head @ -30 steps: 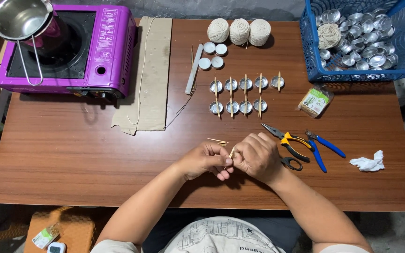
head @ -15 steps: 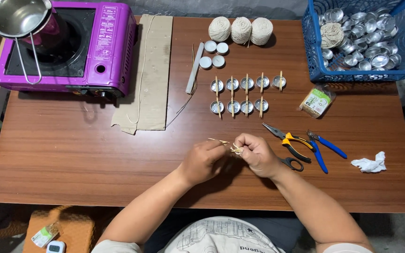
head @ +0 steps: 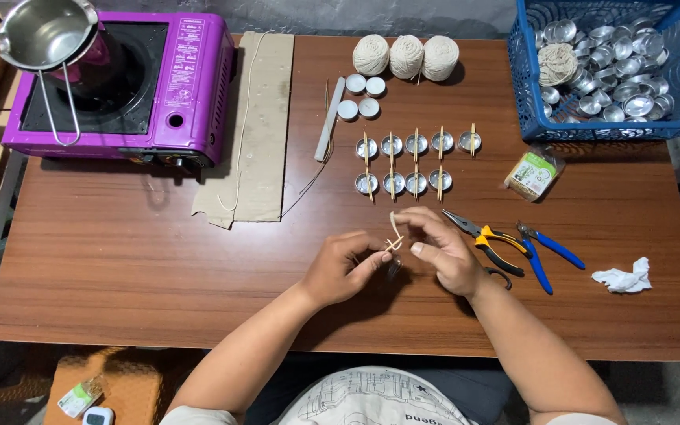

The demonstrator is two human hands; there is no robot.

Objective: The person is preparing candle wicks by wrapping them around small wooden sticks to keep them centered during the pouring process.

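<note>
On the brown wooden table [head: 120, 260], our left hand [head: 338, 267] pinches thin sticks [head: 393, 245] while our right hand [head: 441, 250] holds the wick [head: 394, 226] upright. Beyond, nine cups [head: 403, 164] already carry sticks; the blue basket [head: 522, 86] still holds many bare ones.

wick string [head: 394, 226] | pale, thin, curved upward | tied to short wooden stick [head: 391, 245] | above table
</note>
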